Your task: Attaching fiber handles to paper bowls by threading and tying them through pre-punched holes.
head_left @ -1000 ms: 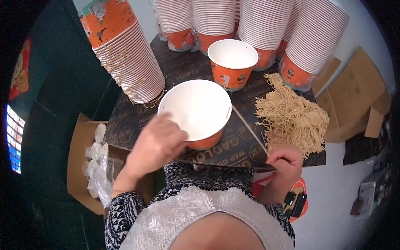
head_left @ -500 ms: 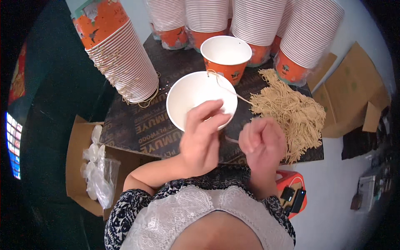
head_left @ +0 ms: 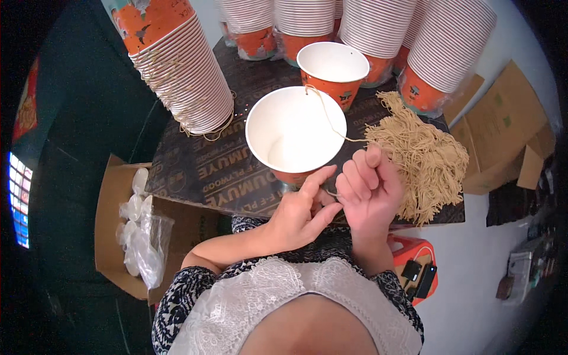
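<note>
A tan cord [head_left: 329, 112] hangs from a hole at the far rim of a white-lined orange paper bucket [head_left: 283, 118]. It crosses the bucket's mouth and runs to my right hand [head_left: 370, 192], whose fingers are curled closed around it. A short cord end pokes out of that fist on its left side. My left hand [head_left: 302, 212] is just in front of the bucket, thumb and index finger apart, close to that end. Whether its other fingertips touch the cord cannot be seen. Right behind stands a second paper bucket [head_left: 332, 62].
A heap of tan cords [head_left: 426, 163] lies at the right of the dark table [head_left: 195, 171]. One tall bucket stack [head_left: 183, 77], with cords hanging off it, stands at left; wrapped stacks [head_left: 452, 47] line the back. Below left is a carton [head_left: 118, 266] with plastic cups and bags.
My left hand has moved down from over the bucket's mouth toward the right hand. The right hand has turned and risen slightly, still closed on the cord. The whole view has shifted a little.
</note>
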`<state>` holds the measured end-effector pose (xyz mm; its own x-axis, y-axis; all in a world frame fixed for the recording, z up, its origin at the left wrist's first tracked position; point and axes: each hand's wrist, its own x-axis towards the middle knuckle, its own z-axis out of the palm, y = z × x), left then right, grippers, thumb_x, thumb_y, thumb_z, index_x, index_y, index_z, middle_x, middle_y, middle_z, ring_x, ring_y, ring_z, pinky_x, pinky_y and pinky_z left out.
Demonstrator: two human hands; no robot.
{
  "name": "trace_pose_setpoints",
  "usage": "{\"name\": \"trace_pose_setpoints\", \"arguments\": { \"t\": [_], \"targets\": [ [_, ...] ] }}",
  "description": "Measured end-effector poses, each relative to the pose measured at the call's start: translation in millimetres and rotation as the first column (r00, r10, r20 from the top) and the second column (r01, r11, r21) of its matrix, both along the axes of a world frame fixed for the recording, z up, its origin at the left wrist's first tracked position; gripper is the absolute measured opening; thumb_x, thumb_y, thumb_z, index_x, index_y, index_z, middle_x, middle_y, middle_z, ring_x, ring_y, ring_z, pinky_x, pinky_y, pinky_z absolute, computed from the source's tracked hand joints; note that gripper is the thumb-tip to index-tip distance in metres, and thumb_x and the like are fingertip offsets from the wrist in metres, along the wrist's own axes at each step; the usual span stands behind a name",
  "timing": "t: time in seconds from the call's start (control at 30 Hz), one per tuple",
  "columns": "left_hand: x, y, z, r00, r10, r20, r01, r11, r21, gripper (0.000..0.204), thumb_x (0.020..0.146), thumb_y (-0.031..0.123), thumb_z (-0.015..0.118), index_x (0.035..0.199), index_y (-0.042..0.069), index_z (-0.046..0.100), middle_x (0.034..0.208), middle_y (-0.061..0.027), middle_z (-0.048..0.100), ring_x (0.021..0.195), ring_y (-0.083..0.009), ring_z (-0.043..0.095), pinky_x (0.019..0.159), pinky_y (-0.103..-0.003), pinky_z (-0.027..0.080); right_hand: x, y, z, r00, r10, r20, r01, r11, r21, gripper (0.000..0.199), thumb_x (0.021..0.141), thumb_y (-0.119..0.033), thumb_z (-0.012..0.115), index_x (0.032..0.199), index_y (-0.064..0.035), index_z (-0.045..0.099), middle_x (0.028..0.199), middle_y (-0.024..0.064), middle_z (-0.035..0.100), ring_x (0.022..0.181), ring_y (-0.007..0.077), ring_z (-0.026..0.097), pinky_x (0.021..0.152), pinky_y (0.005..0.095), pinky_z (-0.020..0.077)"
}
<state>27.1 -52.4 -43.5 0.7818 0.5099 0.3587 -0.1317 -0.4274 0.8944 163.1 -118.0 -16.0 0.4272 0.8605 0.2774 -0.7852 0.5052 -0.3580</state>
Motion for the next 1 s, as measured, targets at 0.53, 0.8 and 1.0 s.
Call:
{"name": "trace_pose_setpoints", "arguments": {
  "t": [0.53,0.8,1.0],
  "targets": [
    [-39,18,20,0.955,-0.059,-0.290,0.135,0.959,0.249,0.009,0.089,0.011,0.061,0.087,0.002,0.059,0.065,-0.0184,0.061,0.061,-0.0392,0.062,0.053,-0.045,0.050,-1,-34,-16,0.068,-0.162,0.984,0.423,0.898,0.118,0.024,0.085,-0.001,0.059,0.108,0.0037,0.062,0.102,0.0194,0.069,0.081,0.0285,0.068,0.075,0.0372,0.0542],
    [-57,27,36,0.986,-0.074,-0.151,0.121,0.935,0.333,0.008,0.087,0.005,0.062,0.094,0.003,0.063,0.069,-0.0169,0.063,0.061,-0.0356,0.064,0.056,-0.042,0.051,-10,-27,-7,-0.116,-0.061,0.991,0.391,0.915,0.102,0.009,0.080,-0.004,0.072,0.088,-0.0018,0.066,0.078,0.0135,0.066,0.069,0.0300,0.065,0.062,0.0376,0.0509],
    [-69,86,73,0.970,0.240,-0.039,-0.127,0.636,0.761,0.051,0.065,-0.014,0.055,0.112,0.003,0.062,0.124,-0.0170,0.059,0.120,-0.0403,0.053,0.100,-0.047,0.047,5,-40,-13,-0.003,-0.153,0.988,0.654,0.747,0.117,0.007,0.079,0.003,0.068,0.081,-0.0028,0.065,0.069,0.0085,0.062,0.057,0.0204,0.060,0.053,0.0310,0.0448]
  ]
}}
